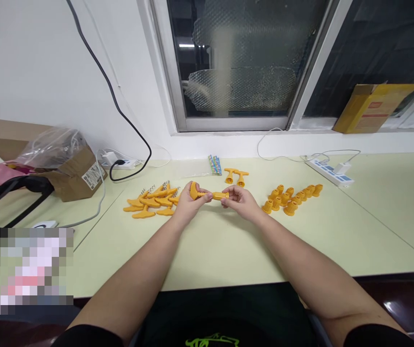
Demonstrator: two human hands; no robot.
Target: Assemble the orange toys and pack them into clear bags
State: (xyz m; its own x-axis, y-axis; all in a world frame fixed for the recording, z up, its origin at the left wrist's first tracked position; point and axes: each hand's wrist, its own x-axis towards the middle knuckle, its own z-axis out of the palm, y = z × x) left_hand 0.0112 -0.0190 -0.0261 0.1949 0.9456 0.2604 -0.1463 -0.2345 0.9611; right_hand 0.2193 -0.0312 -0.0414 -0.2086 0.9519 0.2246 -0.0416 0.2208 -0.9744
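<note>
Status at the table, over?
Left hand grips yellow T-handled corkscrew. Right hand holds ribbed sleeve in line with its shaft. Loose corkscrews beside left hand.

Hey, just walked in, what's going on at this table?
A person sits at the table with both hands on yellow plastic pieces. The left hand holds a corkscrew handle and the right hand a ribbed sleeve, the two lined up end to end. Loose corkscrews lie in a pile on the left, and more sleeves stand on the right. Just beyond the hands, two corkscrews with sleeves stand upright.
</note>
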